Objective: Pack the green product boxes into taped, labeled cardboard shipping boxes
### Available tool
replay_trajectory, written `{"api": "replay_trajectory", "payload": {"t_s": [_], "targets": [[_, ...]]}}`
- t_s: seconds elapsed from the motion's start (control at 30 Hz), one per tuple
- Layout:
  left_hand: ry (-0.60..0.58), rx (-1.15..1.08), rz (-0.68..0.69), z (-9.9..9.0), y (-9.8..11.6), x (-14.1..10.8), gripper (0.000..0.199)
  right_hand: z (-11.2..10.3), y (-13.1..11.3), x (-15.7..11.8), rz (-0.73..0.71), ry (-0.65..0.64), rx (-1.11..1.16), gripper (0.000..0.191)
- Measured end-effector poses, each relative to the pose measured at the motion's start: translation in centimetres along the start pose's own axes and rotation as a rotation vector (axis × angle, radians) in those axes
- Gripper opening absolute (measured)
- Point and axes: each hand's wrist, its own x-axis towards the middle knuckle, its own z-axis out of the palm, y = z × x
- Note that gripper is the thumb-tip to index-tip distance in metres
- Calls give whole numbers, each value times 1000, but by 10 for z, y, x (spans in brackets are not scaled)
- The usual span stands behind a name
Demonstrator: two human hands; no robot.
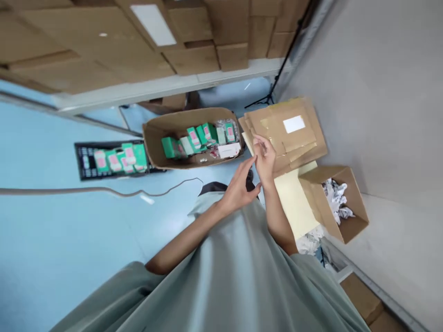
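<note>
Hovering by the open carton (151,145), left hand (238,184) spread, right hand (266,159) curled, can't tell if on anything; probably between steps, any reach would need them parted.

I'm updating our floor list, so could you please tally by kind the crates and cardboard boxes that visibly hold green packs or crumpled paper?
Black crate with green packs: 1
Long cardboard box with green packs: 1
Other cardboard box, with crumpled paper: 1
Total: 3
</note>
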Motion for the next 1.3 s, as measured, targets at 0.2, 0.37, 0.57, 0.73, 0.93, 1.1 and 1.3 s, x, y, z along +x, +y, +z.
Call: {"api": "replay_trajectory", "payload": {"t_s": [0.2,0.37,0.57,0.73,0.93,1.1,1.3], "targets": [[196,59,-161,-73,-44,2,113,141,25,54,46,-373,62,61],[300,71,-259,-142,-85,-14,127,258,33,52,134,-491,56,54],[341,-84,-360,-230,-144,-47,123,358,46,27,309,-497,-23,52],[365,-257,-449,-279,-192,-76,105,414,70,6,319,-466,-128,51],[367,-261,-535,-293,-227,-93,98,445,111,-7,369,-450,-237,40],[373,-255,-528,-289,-263,-102,88,456,154,-11,421,-462,-310,35],[458,-607,-761,-267,-345,-103,104,468,233,0,398,-583,-473,25]]}}
